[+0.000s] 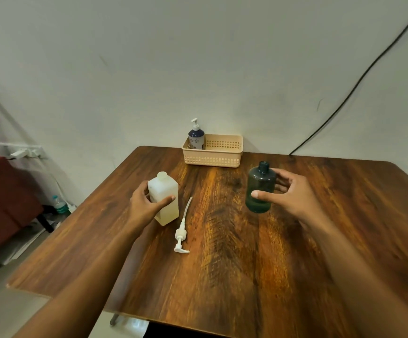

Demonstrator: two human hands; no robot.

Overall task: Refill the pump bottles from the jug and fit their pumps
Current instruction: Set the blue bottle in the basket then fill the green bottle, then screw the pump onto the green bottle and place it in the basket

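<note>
A white translucent square jug [165,196] with its cap on stands on the wooden table [222,264], left of centre. My left hand [146,203] grips its side, thumb across the front. To the right stands a dark teal bottle [260,189] with an open neck and no pump. My right hand [293,193] holds it, thumb on the front and fingers behind. A white pump [181,236] with its long dip tube lies flat on the table between them, just right of the jug.
A beige plastic basket [214,152] sits at the table's far edge against the wall, with a blue-and-white pump bottle [196,136] standing in its left end. A black cable [356,86] runs down the wall at right. A water bottle [59,205] stands on the floor at left.
</note>
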